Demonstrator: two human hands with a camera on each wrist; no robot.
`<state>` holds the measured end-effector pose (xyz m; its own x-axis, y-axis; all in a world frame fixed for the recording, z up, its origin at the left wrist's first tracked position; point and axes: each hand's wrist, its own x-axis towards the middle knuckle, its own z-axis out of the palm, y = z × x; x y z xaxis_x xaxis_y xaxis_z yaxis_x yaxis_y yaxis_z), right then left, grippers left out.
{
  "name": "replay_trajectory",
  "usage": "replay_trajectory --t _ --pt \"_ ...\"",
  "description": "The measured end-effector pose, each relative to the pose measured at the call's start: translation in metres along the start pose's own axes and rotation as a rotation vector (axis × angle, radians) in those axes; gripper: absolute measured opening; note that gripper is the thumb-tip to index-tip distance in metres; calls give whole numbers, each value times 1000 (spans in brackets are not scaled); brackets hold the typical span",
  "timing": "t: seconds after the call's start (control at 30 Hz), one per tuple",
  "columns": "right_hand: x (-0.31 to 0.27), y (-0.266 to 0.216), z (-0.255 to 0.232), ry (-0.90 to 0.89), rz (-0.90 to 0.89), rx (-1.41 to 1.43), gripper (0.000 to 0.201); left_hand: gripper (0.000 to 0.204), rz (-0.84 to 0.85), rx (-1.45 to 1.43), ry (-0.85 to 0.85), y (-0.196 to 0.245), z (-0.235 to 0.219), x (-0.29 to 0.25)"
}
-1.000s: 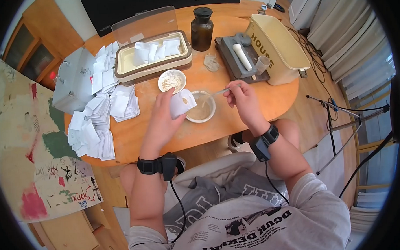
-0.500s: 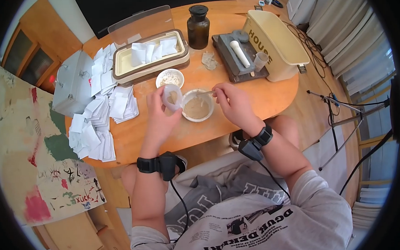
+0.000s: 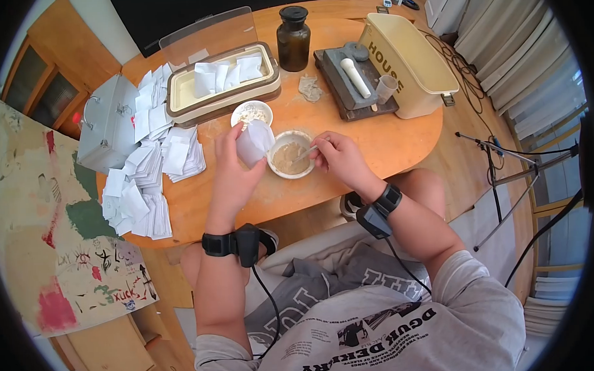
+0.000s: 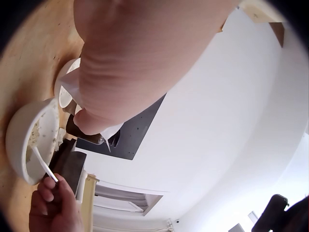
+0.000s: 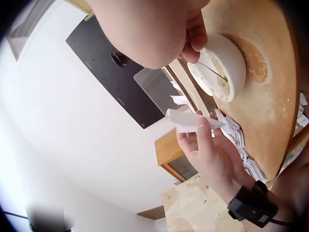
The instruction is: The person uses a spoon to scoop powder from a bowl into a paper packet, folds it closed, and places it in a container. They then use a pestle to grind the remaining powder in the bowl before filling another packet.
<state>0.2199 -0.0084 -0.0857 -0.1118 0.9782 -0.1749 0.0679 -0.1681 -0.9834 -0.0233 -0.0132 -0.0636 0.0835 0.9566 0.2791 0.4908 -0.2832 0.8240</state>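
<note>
My left hand [image 3: 236, 171] holds a white paper packet [image 3: 255, 144] between thumb and fingers, just left of a white bowl [image 3: 293, 176]. Tan powder [image 3: 287, 158] covers the bowl's bottom. In the right wrist view the packet [image 5: 190, 120] has its mouth parted, with the thumb along its near side. My right hand [image 3: 340, 159] pinches the handle of a thin, pale utensil [image 3: 305, 156], whose tip is down in the powder. The left wrist view shows this utensil [image 4: 44, 164] slanting over the rim; its end is hidden in the powder.
Behind the packet stands a smaller white bowl [image 3: 252, 108] with whitish bits. Stacks of paper packets [image 3: 149, 158] lie at left beside a metal case [image 3: 108, 120]. Farther back are a lidded tray [image 3: 225, 100], a dark jar [image 3: 294, 42], a plastic cup [image 3: 386, 87] and a cream bin [image 3: 410, 64].
The right hand has brought the utensil from above the bowl's rim down into the powder. The packet's mouth, turned toward the head camera half a second ago, now looks narrower.
</note>
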Motion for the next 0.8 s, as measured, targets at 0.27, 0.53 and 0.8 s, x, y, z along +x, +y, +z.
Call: replay_trajectory --t 0.27,0.53,0.8 --pt "6 -8 -18 115 -13 213 20 69 76 182 -73 -5 5 -1" --pt "-16 -44 6 135 -321 -76 17 73 80 153 -163 2 14 -5" --pt "-8 -26 -15 221 -554 -549 13 74 -29 94 -48 -4 10 0"
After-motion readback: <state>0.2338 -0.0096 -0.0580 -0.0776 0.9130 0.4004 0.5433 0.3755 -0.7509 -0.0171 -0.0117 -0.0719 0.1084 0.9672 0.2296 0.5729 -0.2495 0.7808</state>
